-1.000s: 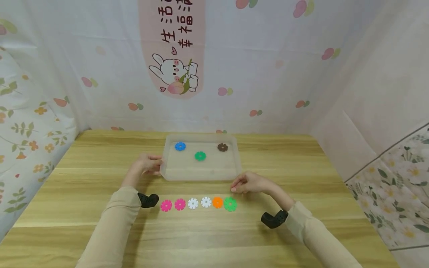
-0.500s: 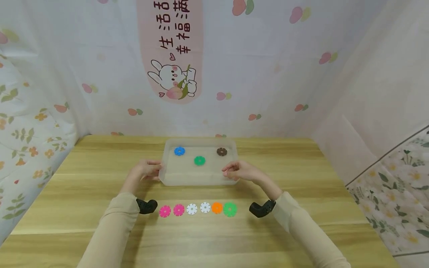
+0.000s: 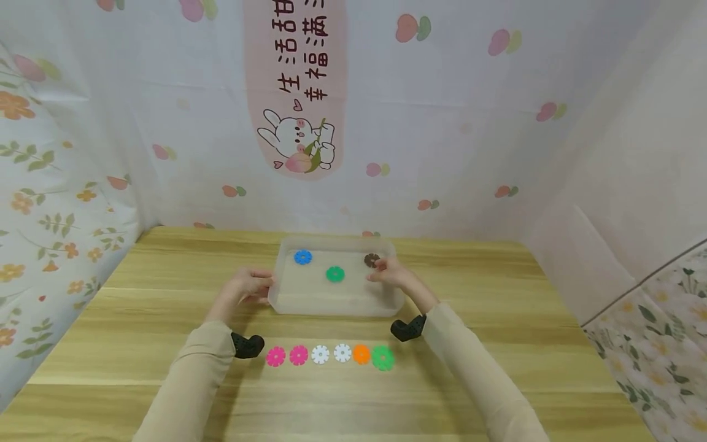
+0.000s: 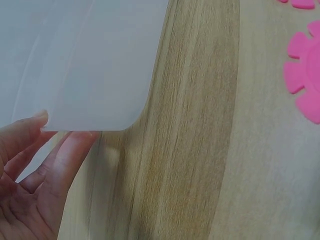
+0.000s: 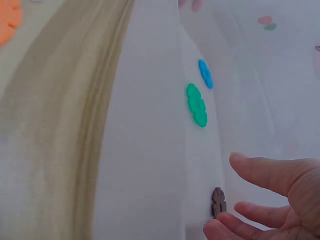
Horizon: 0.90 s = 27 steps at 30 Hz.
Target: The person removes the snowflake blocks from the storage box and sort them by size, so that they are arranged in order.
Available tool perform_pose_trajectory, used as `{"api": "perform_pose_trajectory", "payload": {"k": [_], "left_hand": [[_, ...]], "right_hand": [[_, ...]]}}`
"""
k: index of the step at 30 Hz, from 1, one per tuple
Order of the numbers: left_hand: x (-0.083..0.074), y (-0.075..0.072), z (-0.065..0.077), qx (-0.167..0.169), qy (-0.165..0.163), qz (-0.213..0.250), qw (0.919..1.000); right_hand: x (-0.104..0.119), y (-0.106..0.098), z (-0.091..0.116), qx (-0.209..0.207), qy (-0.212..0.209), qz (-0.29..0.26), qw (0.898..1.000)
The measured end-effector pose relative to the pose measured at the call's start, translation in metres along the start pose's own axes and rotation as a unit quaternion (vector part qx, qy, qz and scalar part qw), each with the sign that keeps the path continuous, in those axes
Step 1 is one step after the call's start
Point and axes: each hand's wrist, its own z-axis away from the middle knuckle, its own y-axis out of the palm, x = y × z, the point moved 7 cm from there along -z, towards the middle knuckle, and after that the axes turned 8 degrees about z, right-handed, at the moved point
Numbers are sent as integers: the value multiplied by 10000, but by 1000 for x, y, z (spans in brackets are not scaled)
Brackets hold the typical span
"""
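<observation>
A translucent white plastic box (image 3: 331, 307) stands at the back of the table. My left hand (image 3: 248, 285) pinches its left wall, thumb at the rim and fingers outside, as the left wrist view shows. Inside the box lie a blue notched disc (image 3: 303, 257), a green disc (image 3: 335, 274) and a brown disc (image 3: 370, 259). My right hand (image 3: 393, 273) is over the box's right side, close to the brown disc and partly covering it in the head view. In the right wrist view, its thumb and fingers are spread apart around the brown disc (image 5: 218, 202), gripping nothing.
In front of the box runs a row of notched discs: two pink (image 3: 276, 356), two white (image 3: 320, 354), one orange (image 3: 361, 354) and one light green (image 3: 383, 358). A patterned cloth (image 3: 442, 141) hangs behind the wooden table (image 3: 469, 288).
My right hand has moved from the table by the box's front right corner, over the wall, to the brown disc. The left hand keeps its place on the box; the head view has shifted slightly.
</observation>
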Motion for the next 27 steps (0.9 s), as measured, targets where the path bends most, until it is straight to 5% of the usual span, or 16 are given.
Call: {"api": "perform_pose_trajectory", "payload": {"k": [4,8,15,27], "left_hand": [[1,2,0,49,-32,47,10000],[3,3,0,51,-82,64,9999],[2,2,-1,17,-39,2,10000],[3,-2,-2,-20,-21,-56,10000]], "right_hand": [[-42,10,-49,-133,112,530,9984],[-35,9,-53,121,410,1145,9925],[-37,10,-72,77,297,2031,9787],[-52,16,-98,111,464,2587,9648]]}}
